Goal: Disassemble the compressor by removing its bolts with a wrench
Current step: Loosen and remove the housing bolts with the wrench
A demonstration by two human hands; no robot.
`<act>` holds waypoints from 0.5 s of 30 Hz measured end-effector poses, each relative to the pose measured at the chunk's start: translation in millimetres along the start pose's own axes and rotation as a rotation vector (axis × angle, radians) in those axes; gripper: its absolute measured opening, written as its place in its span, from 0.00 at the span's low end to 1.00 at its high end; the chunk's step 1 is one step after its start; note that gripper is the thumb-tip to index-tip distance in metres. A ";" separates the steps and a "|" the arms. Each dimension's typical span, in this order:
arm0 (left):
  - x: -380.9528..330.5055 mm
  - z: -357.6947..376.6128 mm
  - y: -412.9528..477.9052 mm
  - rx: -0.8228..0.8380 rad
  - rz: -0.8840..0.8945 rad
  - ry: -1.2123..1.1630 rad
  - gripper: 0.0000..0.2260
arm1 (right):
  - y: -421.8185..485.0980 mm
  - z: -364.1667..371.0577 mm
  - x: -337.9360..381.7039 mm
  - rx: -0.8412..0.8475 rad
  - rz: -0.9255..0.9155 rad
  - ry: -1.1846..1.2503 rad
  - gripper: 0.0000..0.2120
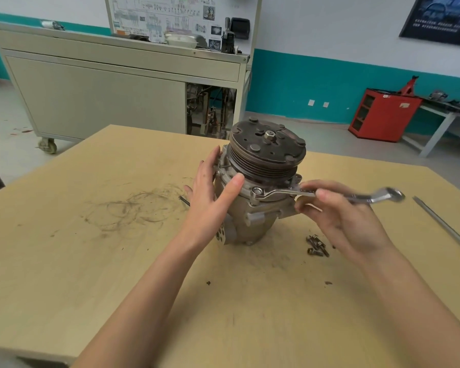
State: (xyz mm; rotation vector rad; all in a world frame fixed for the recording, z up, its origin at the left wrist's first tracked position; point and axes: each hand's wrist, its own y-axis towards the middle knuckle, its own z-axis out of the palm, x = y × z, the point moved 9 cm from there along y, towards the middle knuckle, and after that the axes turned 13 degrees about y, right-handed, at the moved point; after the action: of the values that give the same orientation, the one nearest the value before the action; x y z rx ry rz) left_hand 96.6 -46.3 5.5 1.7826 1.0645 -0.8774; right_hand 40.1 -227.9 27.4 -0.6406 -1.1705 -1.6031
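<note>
Workshop walls and a grey cabinet (104, 96) back the scuffed desk (91, 261), where the compressor (252, 208) stands upright near the middle; it looks a heavy, stiff metal casting, perhaps greasy, and best steadied by its body below the pulley. Against the compressor's left side the left hand (210, 197) presses flat with straight fingers, while the right hand (340, 219) pinches the wrench (284, 193) mid-shaft. The wrench's ring end sits on a bolt (256, 191) at the compressor's front, and loose bolts (316, 245) lie just right of its base.

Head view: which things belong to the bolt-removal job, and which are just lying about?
In the job: compressor, wrench on its flange bolt, loose bolts, left hand steadying, right hand holding wrench.
Lying about: screwdriver, red cabinet, grey cart.
</note>
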 end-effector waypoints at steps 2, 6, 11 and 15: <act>1.2 -1.2 -0.5 -0.004 0.001 -0.018 0.38 | 16.2 -3.5 -10.5 0.031 0.174 0.089 0.07; -0.4 -1.8 -1.5 -0.004 0.014 -0.024 0.34 | 30.8 -12.2 -15.9 0.063 0.275 0.098 0.07; -1.6 -1.4 -1.6 -0.001 0.010 -0.022 0.31 | 12.9 2.5 23.3 0.080 -0.087 -0.041 0.10; -1.8 -1.0 -1.4 -0.008 0.019 -0.025 0.33 | -32.1 42.3 61.7 -0.023 -0.580 -0.626 0.11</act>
State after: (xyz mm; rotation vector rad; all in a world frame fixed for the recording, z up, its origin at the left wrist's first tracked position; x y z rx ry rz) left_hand 94.8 -45.5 7.0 1.7673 1.0322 -0.8807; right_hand -17.1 -214.0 83.6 -0.9114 -1.9308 -1.9586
